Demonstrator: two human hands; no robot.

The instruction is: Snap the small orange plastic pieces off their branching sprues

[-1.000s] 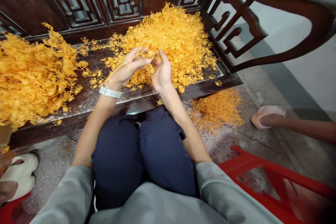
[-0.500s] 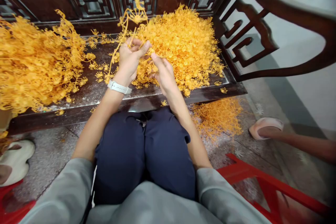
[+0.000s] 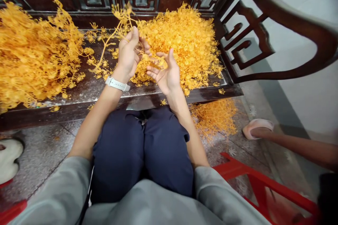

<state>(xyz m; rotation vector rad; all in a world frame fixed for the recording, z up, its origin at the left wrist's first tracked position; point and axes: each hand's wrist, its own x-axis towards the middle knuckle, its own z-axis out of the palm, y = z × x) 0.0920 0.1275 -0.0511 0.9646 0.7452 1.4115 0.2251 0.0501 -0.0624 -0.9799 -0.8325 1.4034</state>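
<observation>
My left hand (image 3: 129,54), with a pale watch band (image 3: 117,84) on its wrist, is closed around a yellow branching plastic stem (image 3: 107,42). The stem's spidery, flower-like ends stick out beyond the fingers, up and to the left. To its right, my right hand (image 3: 169,75) is palm up with thumb and fingers apart. A yellow spidery piece (image 3: 161,64) shows between that thumb and the fingers; whether it touches them I cannot tell. Behind both hands rises a heap of small yellow spidery pieces (image 3: 182,45) on the dark wooden bench (image 3: 87,96).
At the left of the bench lies a bigger heap of yellow branched stems (image 3: 34,56). Bare yellow stems (image 3: 215,116) are piled on the floor beneath its front edge. A carved armrest (image 3: 285,75) bounds the right. Nearby are a red stool (image 3: 253,175) and another person's slippered foot (image 3: 258,129).
My right hand has opened and turned palm up, moving slightly down and away from the left hand. The left hand has tilted the stem further left.
</observation>
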